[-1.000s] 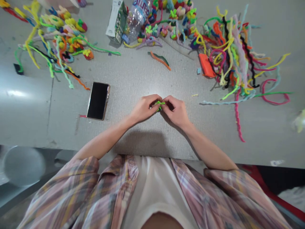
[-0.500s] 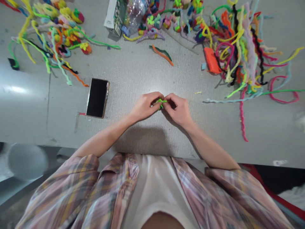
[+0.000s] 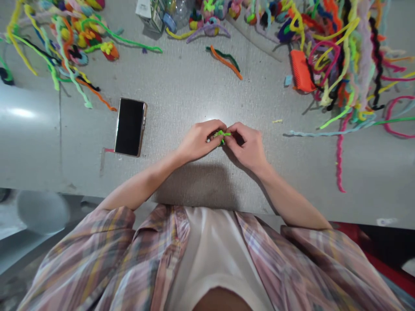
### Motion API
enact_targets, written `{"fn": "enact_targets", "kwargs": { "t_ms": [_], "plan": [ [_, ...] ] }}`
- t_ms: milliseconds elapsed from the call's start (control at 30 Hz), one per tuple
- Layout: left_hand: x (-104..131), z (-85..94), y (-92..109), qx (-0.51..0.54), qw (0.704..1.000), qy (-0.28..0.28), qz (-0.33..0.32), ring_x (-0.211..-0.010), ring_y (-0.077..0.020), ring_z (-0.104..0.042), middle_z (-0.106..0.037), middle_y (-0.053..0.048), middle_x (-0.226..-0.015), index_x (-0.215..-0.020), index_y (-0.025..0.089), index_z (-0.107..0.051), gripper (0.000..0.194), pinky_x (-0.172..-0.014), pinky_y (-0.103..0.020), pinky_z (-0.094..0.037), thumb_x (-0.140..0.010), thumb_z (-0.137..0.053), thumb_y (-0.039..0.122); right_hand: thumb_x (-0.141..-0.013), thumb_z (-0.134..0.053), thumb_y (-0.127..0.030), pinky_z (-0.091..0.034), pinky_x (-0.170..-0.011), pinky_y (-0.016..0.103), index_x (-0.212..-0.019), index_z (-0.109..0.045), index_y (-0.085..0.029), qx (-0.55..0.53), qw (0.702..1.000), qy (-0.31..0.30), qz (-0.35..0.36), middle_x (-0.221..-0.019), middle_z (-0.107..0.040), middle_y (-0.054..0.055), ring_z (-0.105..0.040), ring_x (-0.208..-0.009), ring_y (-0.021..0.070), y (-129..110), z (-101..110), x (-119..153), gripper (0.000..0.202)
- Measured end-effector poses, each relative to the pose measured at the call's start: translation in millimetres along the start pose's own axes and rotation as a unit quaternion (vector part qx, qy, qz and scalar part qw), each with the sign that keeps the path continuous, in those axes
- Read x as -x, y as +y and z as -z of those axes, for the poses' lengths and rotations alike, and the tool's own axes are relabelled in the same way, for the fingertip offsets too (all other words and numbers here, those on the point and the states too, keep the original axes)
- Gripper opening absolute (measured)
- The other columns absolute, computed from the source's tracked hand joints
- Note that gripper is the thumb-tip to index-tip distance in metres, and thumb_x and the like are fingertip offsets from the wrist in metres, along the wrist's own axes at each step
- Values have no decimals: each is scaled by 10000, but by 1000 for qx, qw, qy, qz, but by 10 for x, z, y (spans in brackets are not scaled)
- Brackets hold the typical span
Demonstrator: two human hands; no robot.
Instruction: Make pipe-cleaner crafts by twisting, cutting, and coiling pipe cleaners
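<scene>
Between my fingertips is a small bright green pipe cleaner piece (image 3: 221,134), bent into a compact shape and partly hidden. My left hand (image 3: 201,139) is closed around its left side, thumb and fingers pinched together. From the right, my right hand (image 3: 248,146) pinches the green end with thumb and forefinger. Both hands meet just above the grey table (image 3: 181,95). Beyond them lie an orange pipe cleaner (image 3: 227,63) and a dark green pipe cleaner (image 3: 234,61), side by side.
A phone (image 3: 130,127) lies left of my hands. Colourful pipe cleaners (image 3: 352,65) are heaped at the right beside an orange comb-like piece (image 3: 302,71). More fuzzy pieces (image 3: 76,39) pile up at far left. A small box (image 3: 151,15) and a clear plastic bottle (image 3: 180,13) stand at the back.
The view has shifted slightly, so the things on the table sit a little differently in the frame. Both hands keep their pinch on the green piece.
</scene>
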State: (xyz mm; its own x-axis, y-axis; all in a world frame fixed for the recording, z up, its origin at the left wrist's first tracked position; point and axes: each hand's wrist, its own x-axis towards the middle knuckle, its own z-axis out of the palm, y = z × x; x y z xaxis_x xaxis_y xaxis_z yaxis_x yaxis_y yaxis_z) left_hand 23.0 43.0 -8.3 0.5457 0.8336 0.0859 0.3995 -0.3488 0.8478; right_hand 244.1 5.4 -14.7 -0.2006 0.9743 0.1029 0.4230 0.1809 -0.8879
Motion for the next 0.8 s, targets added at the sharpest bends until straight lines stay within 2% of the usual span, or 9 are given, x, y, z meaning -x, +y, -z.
{"fn": "enact_targets", "kwargs": {
  "t_ms": [200,367,567,800],
  "plan": [
    [1,9,-3,0,1000,-5,0,-833,-167,-649,-770,-36,-983,-1123,204,-754,164,-788,-314,-478,-1085,-599,240,-1109,-703,-373,-437,-672,354,-989,-687,-276,2,1000,-5,7,-788,-623,-7,-551,-698,182,5,5,1,155],
    [9,-5,-27,2,1000,1,-10,-803,-156,-642,-767,-28,-971,-1128,210,-751,157,-761,-303,-474,-1080,-603,235,-1115,-705,-417,-415,-648,347,-991,-685,-274,-1,1000,-3,15,-766,-609,-18,-535,-675,176,29,-3,-1,190],
    [10,-15,-35,1,1000,7,-17,-800,-149,-650,-779,-27,-970,-1117,209,-752,149,-753,-294,-486,-1075,-612,232,-1072,-731,-305,-398,-655,340,-981,-680,-268,-20,1000,-2,19,-760,-602,-36,-536,-670,161,20,-9,-12,111],
    [-2,-19,-38,10,1000,19,-22,-796,-142,-652,-780,-29,-957,-1106,202,-763,146,-757,-286,-506,-1083,-622,230,-1091,-734,-369,-403,-656,344,-972,-693,-270,-23,1000,6,12,-759,-610,-28,-533,-674,168,24,-11,-10,160]
  ]
}}
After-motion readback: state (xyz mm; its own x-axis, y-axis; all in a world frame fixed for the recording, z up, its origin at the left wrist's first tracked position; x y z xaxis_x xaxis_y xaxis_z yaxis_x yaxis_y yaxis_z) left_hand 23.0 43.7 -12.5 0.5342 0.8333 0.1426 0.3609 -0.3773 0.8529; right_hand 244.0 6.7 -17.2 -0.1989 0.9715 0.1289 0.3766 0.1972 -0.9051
